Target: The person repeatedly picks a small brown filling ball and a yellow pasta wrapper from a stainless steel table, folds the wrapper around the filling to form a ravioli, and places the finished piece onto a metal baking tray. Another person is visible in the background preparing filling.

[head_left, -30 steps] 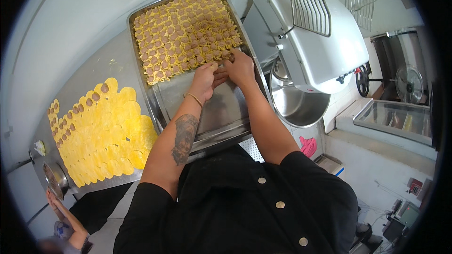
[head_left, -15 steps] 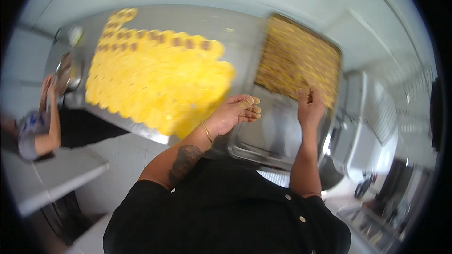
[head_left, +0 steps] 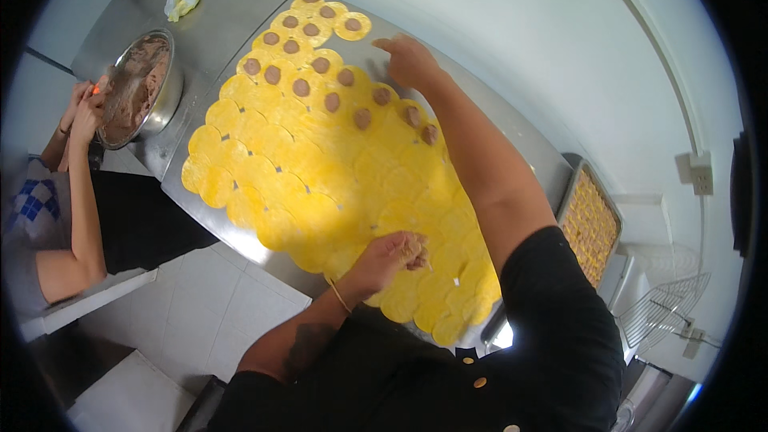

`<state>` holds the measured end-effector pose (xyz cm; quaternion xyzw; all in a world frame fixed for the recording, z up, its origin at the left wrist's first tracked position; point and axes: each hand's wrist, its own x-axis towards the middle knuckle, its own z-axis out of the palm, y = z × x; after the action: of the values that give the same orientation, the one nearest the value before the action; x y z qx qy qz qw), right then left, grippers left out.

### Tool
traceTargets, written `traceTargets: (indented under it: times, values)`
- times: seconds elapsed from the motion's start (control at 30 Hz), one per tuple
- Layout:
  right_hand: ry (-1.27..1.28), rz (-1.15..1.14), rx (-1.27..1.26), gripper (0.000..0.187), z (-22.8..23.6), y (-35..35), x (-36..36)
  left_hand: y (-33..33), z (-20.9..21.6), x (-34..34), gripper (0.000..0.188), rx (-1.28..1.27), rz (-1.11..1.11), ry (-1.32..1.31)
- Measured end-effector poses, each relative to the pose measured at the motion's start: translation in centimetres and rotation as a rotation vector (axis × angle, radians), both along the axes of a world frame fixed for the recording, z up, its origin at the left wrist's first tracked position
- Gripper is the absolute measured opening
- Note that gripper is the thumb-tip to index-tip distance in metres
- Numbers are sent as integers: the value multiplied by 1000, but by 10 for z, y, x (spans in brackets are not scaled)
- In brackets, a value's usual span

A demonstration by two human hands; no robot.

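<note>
While right hand (head_left: pixel 412 64) reaches, yellow wrappers (head_left: pixel 320 162), long axis slanting down-right

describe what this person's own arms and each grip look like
Short black sleeves cover both upper arms. The left forearm bears a dark tattoo, with a thin gold-coloured bracelet at the wrist. The right forearm shows no band or marking. The left grip and right grip are ungloved.

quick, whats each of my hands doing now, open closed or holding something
Left hand: fingers curled over the yellow rounds; can't tell if it holds anything.
Right hand: reaching out, grip hidden; can't tell.
</note>
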<state>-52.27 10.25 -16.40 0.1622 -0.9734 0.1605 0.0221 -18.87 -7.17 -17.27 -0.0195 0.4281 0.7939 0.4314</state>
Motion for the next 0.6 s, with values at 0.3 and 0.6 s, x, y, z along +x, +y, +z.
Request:
traceTargets:
  times: [0.3, 0.6]
  values:
    - [-21, -82, 547, 39, -15, 74, -2, -45, -12, -11, 35, 110, 9, 50]
    - [-293, -496, 761, 35, 7, 289, 285, 56, 17, -2, 33, -17, -208, 13]
